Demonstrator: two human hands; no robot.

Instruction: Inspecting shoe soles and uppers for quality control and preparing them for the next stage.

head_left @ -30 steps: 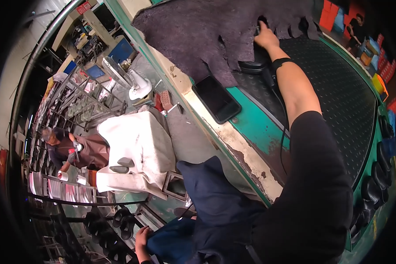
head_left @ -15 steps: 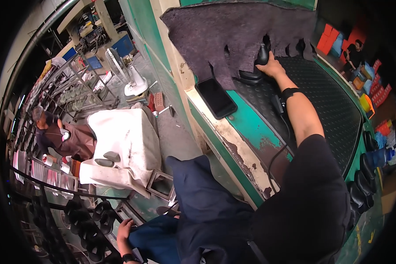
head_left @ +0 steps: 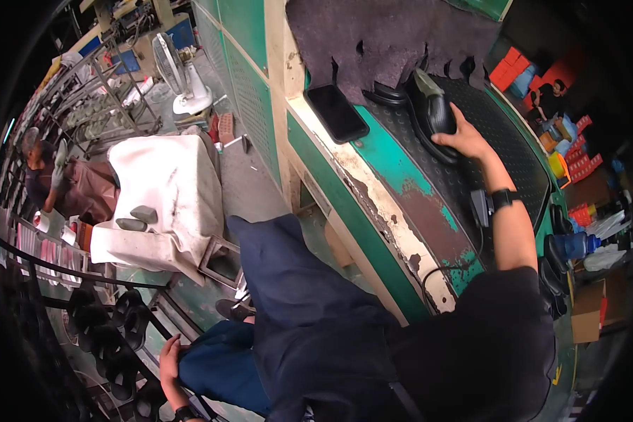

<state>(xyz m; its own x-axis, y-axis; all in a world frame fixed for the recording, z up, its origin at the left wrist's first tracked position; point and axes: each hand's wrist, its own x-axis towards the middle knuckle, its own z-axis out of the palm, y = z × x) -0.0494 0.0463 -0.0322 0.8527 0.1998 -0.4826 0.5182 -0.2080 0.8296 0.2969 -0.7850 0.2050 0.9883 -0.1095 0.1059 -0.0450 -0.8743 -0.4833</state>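
Note:
My right hand (head_left: 465,138) grips the heel end of a black shoe (head_left: 437,112) by its side, thumb on the near edge. A grey-green shoe last shows in the shoe's opening. The shoe is over a black studded conveyor belt (head_left: 503,130), just in front of a ragged dark leather curtain (head_left: 373,32). Left of it, another black shoe (head_left: 387,96) lies partly under the curtain. Down at the lower left, my left hand (head_left: 169,360) rests beside my blue trouser leg with its fingers stretched out, holding nothing.
A black phone (head_left: 337,114) lies on the machine's worn green ledge (head_left: 401,169), with a cabled black device (head_left: 480,206) near my wrist. Leftward stand a cloth-covered stand (head_left: 165,183), a white fan (head_left: 183,77), a seated person (head_left: 46,165) and racks of black shoes (head_left: 102,330).
My right hand has drawn the shoe out from under the curtain toward me, so its last now shows. The view has shifted, and the co-worker on the left has raised a gloved hand.

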